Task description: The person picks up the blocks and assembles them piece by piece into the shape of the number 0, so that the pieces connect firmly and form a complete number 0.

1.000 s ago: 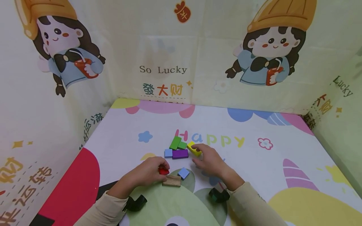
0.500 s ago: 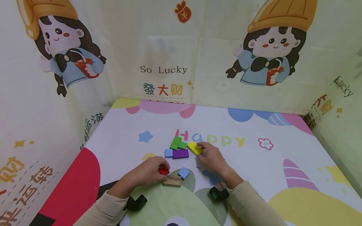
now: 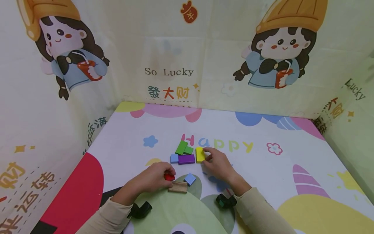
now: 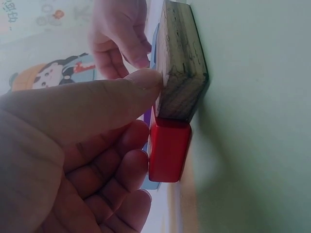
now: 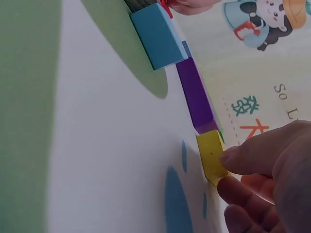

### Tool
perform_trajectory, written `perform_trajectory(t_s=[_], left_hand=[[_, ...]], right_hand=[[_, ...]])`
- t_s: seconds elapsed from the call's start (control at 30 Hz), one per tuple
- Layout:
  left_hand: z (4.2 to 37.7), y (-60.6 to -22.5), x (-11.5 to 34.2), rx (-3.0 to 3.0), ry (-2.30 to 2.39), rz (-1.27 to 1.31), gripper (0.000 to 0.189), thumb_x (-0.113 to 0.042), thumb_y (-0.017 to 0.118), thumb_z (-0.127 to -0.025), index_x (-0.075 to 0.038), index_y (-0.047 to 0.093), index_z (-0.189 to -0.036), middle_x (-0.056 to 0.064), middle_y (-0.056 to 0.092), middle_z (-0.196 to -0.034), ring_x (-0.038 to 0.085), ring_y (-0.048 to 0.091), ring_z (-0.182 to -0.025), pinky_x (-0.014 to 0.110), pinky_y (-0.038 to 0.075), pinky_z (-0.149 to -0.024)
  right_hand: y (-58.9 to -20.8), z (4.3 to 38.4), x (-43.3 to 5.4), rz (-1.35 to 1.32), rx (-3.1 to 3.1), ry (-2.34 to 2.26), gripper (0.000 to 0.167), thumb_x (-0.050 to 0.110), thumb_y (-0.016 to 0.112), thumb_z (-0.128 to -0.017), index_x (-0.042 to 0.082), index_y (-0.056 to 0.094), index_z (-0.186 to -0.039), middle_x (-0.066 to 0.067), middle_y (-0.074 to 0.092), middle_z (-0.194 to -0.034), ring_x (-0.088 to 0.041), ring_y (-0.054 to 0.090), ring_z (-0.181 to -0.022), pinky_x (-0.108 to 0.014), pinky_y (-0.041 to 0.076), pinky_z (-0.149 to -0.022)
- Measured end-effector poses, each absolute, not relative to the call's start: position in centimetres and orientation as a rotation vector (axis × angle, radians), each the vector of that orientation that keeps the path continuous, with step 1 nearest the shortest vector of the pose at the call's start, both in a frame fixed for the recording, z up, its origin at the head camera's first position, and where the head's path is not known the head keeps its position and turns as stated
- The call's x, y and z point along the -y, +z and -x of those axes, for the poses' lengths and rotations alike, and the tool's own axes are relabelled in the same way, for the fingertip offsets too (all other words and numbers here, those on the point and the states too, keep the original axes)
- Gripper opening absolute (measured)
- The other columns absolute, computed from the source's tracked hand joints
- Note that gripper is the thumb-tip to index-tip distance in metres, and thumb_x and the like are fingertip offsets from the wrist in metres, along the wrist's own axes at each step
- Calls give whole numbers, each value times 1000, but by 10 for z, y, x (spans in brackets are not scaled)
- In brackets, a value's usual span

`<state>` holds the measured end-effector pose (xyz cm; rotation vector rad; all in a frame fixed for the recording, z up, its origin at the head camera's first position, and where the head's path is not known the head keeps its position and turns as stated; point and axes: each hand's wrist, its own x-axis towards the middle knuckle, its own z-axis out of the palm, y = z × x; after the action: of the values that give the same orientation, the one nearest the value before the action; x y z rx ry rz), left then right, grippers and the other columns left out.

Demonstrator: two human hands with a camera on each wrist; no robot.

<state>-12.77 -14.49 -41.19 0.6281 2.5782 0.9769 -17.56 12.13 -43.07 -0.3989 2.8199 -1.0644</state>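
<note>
My right hand point(image 3: 217, 162) holds the yellow block point(image 3: 200, 155) at its right side. In the right wrist view the thumb point(image 5: 233, 160) lies on this block and curled fingers meet its end. The block stands just right of the purple block point(image 3: 186, 159), its long side pointing away from me. My left hand point(image 3: 152, 177) has its curled fingers at the red block point(image 4: 170, 150), which is partly hidden from above. The left thumb tip touches the edge of the wooden block point(image 3: 177, 187), which adjoins the red one. A blue block point(image 3: 190, 179) lies turned at its right.
Two green blocks point(image 3: 181, 148) lie touching behind the purple block, and a small light-blue block point(image 3: 174, 158) adjoins its left end. A printed cloth point(image 3: 263, 156) covers the table, with patterned curtains point(image 3: 219, 65) around it. Black wrist-worn devices point(image 3: 226, 201) sit under both wrists.
My right hand has taken hold of the yellow block and turned it from slanted to straight, shifting it slightly toward the purple block. The left hand stays where it was.
</note>
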Motion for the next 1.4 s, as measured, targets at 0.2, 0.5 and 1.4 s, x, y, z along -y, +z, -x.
perform_trajectory(t_s=[0.2,0.5,1.4], left_hand=[[127,-411,144,-2577,989,-615,25,-4,82,-80,-5,67,-100,0,62,-94,17,57,-87,34,53,-72],[127,-410,145,-2572,991,-598,26,-5,82,-80,-6,67,-101,0,62,-95,18,57,-88,33,53,-71],[128,-409,145,-2556,1002,-597,26,-4,83,-80,-4,67,-101,1,63,-95,18,58,-88,35,53,-73]], right_hand=[[-429,180,-122,433,-2814,-1057,52,9,71,-90,3,54,-139,-9,66,-114,-19,65,-90,-40,54,-87],[-428,190,-126,463,-2778,-988,60,14,73,-88,2,51,-143,-9,69,-112,-24,65,-99,-43,52,-92],[-424,197,-121,497,-2672,-945,61,16,76,-88,7,53,-143,-11,66,-118,-25,61,-108,-42,52,-93]])
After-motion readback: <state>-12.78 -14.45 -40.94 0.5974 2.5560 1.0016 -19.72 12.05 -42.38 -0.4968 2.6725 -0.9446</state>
